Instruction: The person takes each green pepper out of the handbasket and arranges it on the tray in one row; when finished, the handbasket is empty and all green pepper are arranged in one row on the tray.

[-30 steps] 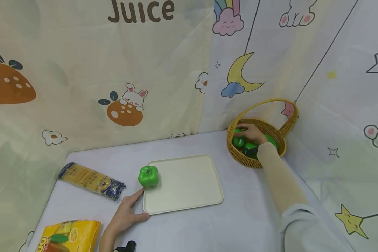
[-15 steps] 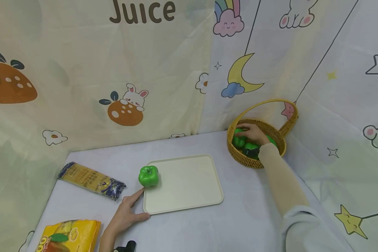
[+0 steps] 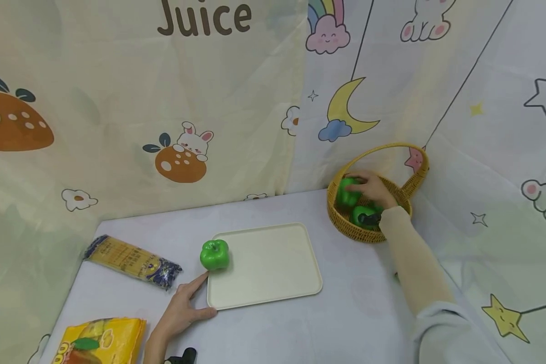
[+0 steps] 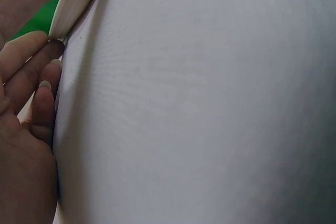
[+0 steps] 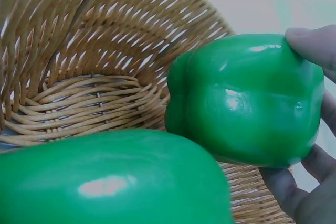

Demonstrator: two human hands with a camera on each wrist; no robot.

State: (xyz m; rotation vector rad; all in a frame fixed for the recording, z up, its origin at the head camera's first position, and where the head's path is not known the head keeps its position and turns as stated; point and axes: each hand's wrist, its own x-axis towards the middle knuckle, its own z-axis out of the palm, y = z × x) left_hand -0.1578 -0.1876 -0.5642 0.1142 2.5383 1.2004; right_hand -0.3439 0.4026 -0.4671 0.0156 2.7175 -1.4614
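In the head view, my right hand [image 3: 374,188] reaches into the wicker basket [image 3: 356,233] at the back right and grips a green bell pepper [image 3: 347,194]. The right wrist view shows the thumb on one side of this bell pepper [image 5: 244,100] and fingers round the other. A second green pepper [image 5: 105,182] lies close beside it in the basket. My left hand [image 3: 176,309], thumb and forefinger spread, touches the left edge and near corner of a cream tray [image 3: 273,265]. Another green bell pepper [image 3: 214,254] sits at that tray's left side, above the forefinger.
Left of the tray lies a long packet with dark blue ends [image 3: 132,260]. A yellow bag with fruit pictures [image 3: 102,341] is at the front left. The basket's tall handle [image 3: 391,145] arches over the right hand. Printed cloth [image 3: 236,116] hangs behind the table.
The right hand has risen slightly and shifted right in the basket, and the gripped bell pepper has lifted and tilted with it. The left hand and tray have stayed still.
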